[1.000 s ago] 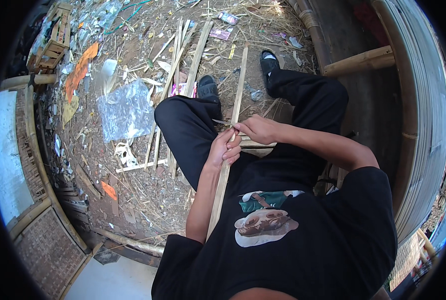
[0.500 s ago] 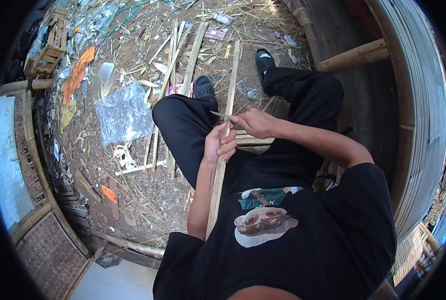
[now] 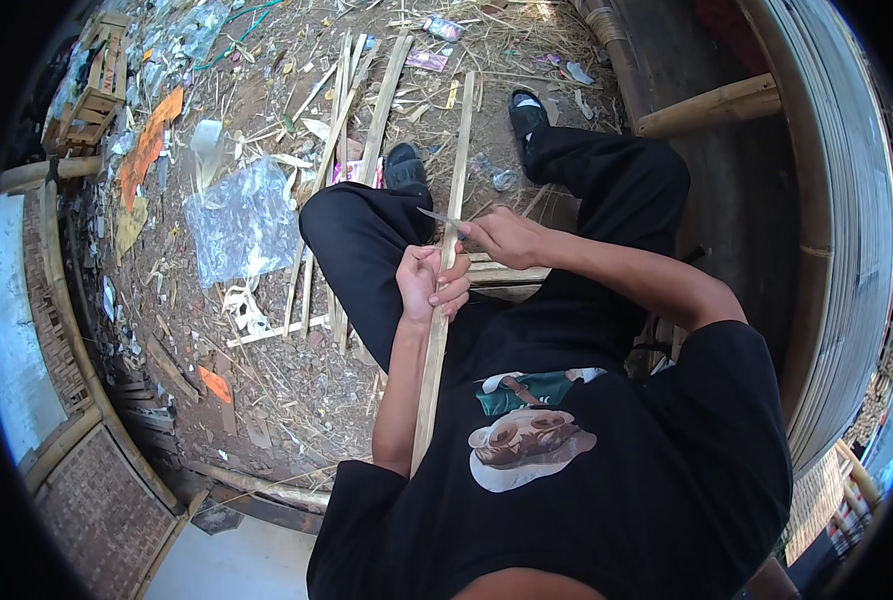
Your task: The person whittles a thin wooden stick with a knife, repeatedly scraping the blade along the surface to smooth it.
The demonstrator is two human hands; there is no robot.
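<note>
Now clutching a long, pale wooden strip (image 3: 460, 150) in left hand (image 3: 421, 285), pinching a pointed grey blade (image 3: 437, 216) across it in right hand (image 3: 511, 240).

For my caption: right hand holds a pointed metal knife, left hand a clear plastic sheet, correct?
Not quite: the left hand holds a long, pale wooden strip, as the head view shows; the right hand does hold the pointed metal knife.
</note>
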